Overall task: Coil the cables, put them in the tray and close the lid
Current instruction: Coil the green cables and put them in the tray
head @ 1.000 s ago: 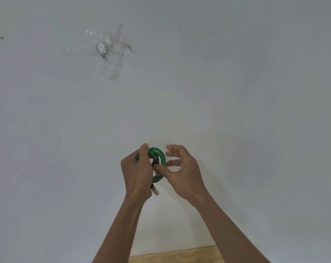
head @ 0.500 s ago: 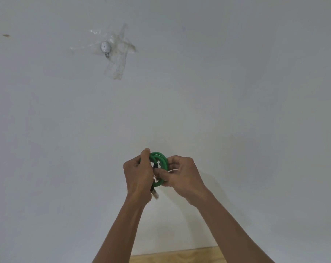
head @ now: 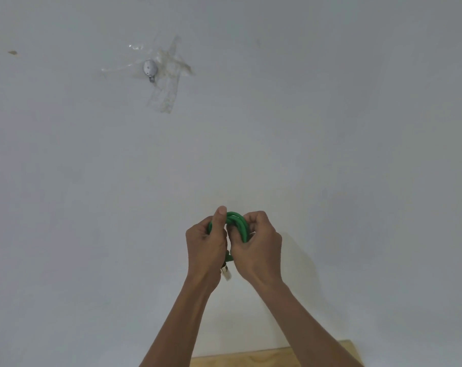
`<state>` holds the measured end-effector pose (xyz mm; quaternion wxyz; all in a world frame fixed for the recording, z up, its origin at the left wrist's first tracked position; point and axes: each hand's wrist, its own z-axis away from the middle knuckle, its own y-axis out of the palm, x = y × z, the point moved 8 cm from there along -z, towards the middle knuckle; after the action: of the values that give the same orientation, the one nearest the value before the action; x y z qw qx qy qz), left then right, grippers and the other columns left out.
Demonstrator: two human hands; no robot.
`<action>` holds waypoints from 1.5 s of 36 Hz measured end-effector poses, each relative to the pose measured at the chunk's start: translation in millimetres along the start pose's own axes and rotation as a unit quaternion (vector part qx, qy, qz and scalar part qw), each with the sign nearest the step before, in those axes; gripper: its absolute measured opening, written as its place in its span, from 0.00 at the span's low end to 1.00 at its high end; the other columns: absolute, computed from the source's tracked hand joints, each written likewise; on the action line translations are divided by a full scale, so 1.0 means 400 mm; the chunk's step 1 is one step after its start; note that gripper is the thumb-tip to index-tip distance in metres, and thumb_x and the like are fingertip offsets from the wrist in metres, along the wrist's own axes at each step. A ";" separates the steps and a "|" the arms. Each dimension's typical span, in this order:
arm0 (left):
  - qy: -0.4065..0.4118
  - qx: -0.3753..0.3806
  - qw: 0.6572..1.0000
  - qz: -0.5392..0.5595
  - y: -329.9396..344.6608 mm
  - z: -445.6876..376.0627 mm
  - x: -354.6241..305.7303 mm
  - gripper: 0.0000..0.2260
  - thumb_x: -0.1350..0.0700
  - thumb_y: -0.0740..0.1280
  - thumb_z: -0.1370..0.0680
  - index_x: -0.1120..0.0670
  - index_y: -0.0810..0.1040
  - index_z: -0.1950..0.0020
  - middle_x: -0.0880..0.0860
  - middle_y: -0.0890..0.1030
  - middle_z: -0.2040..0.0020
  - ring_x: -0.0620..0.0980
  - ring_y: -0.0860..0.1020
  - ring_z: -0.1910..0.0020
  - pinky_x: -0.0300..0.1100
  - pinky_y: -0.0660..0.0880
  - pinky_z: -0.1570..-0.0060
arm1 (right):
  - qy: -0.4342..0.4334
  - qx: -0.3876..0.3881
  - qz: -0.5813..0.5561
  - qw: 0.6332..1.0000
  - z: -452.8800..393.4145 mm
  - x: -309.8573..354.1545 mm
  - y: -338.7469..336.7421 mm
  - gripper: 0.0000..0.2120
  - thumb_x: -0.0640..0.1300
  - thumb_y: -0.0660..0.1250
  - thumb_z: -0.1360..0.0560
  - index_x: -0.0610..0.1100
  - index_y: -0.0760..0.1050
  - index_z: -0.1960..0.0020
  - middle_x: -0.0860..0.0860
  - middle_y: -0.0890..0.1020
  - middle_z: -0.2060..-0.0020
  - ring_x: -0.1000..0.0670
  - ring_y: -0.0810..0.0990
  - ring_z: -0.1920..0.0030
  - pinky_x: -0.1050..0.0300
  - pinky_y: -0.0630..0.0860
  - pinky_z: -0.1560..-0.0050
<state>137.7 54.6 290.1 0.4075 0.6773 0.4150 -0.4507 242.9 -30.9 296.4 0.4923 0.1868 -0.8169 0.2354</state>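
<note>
While we've got both hands clamped on the green cable (head: 238, 225), left hand (head: 207, 243) and right hand (head: 256, 246) fingers curled tight round the loops up in the air, the coil could spring open if either grip slackens, its loose plug (head: 226, 273) dangling below. No tray in sight, just pale wall (head: 330, 128), a taped fitting (head: 150, 69), and a wooden table (head: 264, 358) edge below.

Plain white wall (head: 330, 128); clear tape (head: 163, 86) over grey fixture (head: 149, 68); wooden surface (head: 251, 360) below.

Smooth green rubbery cable (head: 236, 224), matt white wall (head: 330, 128), glossy clear tape (head: 166, 94), pale wood (head: 251, 360)
</note>
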 end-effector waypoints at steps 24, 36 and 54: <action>0.017 0.026 0.998 -0.046 -0.046 0.014 0.055 0.09 0.56 0.67 0.19 0.56 0.85 0.55 0.47 0.72 0.74 0.45 0.69 0.74 0.38 0.69 0.75 | -0.048 0.051 -0.008 0.998 0.026 -0.025 0.022 0.09 0.45 0.71 0.24 0.45 0.83 0.45 0.51 0.86 0.63 0.55 0.85 0.66 0.56 0.82 0.59; -0.050 0.018 0.999 -0.003 -0.068 0.031 0.098 0.16 0.48 0.66 0.19 0.58 0.82 0.59 0.51 0.70 0.71 0.52 0.68 0.71 0.48 0.71 0.68 | -0.082 0.014 0.052 0.995 0.059 -0.026 0.055 0.17 0.44 0.71 0.23 0.45 0.78 0.35 0.50 0.86 0.52 0.53 0.82 0.56 0.64 0.77 0.52; -0.066 0.025 0.997 0.000 -0.134 0.106 0.088 0.17 0.47 0.59 0.16 0.59 0.78 0.54 0.53 0.72 0.68 0.50 0.70 0.68 0.41 0.69 0.72 | -0.176 -0.086 0.040 0.980 0.176 0.011 0.061 0.13 0.38 0.74 0.26 0.42 0.82 0.42 0.48 0.86 0.55 0.55 0.83 0.58 0.64 0.79 0.56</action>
<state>85.4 39.7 236.1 0.4167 0.6561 0.3756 -0.5049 177.3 -51.2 267.0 0.3450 0.1496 -0.9148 0.1472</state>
